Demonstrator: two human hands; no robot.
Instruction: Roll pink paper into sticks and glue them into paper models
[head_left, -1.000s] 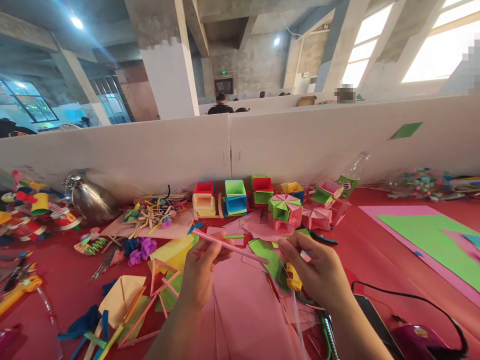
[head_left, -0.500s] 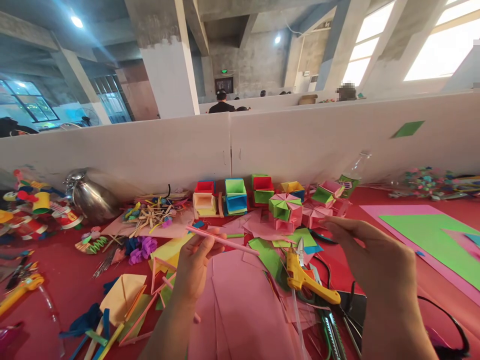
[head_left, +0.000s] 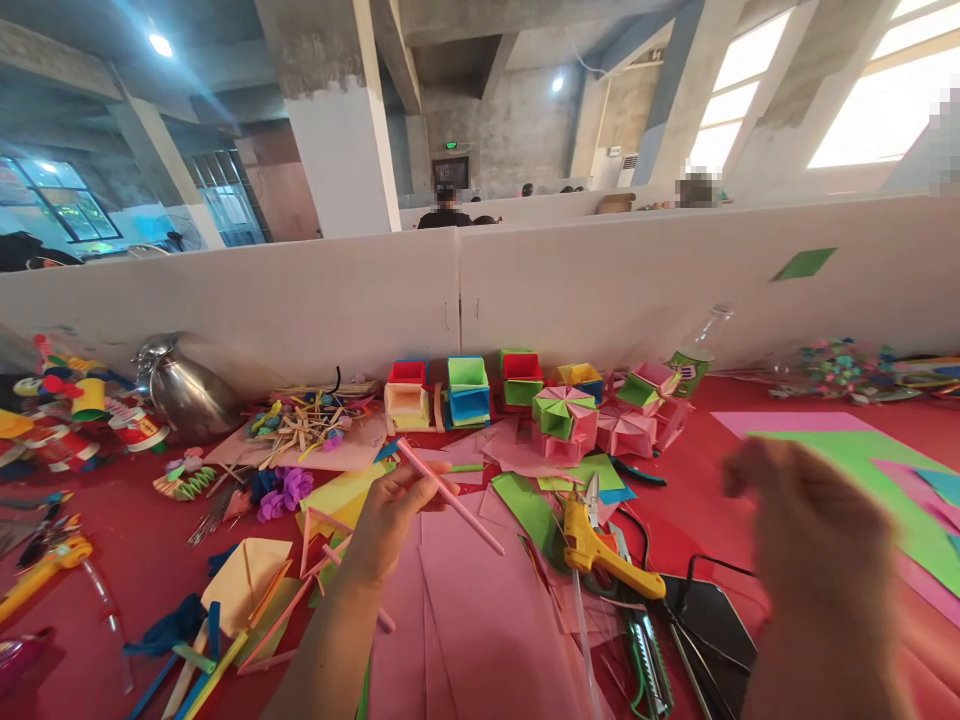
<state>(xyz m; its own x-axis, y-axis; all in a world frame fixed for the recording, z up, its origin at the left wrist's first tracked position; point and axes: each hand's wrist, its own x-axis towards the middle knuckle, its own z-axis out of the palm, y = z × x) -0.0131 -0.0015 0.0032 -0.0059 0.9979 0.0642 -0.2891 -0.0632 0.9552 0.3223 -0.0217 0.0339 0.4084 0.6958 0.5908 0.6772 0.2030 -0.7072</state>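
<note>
My left hand [head_left: 394, 515] is closed around a thin rolled pink paper tube [head_left: 469, 515], which slants down to the right above pink paper sheets [head_left: 480, 600]. Off to the right, my right hand [head_left: 802, 530] is raised over the red table and smeared by motion; its fingers are not clear. Between the hands lies a yellow glue gun [head_left: 611, 555] with a clear glue stick hanging from it. More thin pink paper strips [head_left: 281, 635] lie left of my left wrist. A green utility knife [head_left: 649, 655] rests below the glue gun.
Folded paper boxes [head_left: 469, 390] and a pink-green paper form [head_left: 564, 425] stand along the white partition [head_left: 337, 290]. A steel jug [head_left: 184, 390] is at the left, a plastic bottle [head_left: 701, 350] at the right. Large green paper [head_left: 840, 470] covers the right side.
My right hand has moved right and closer to me. In my left hand the pink tube now tilts more steeply, its far end lower.
</note>
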